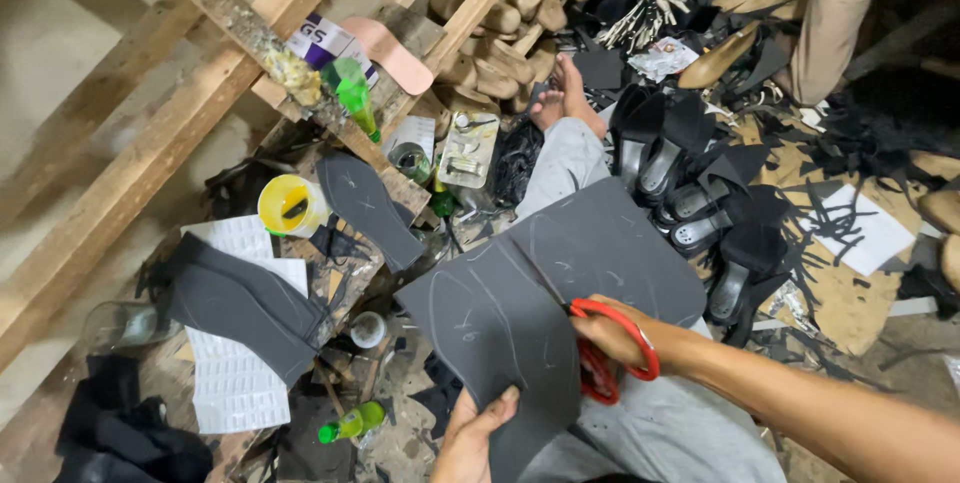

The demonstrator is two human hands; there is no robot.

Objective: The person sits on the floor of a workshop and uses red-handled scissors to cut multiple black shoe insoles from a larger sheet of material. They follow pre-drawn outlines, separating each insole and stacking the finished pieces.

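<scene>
Low in the frame, the left hand [470,438] pinches the dark grey rubber sheet [540,293] by its lower edge, keeping it taut while the right hand [615,333] grips red-handled scissors [605,358] against it at centre.
</scene>
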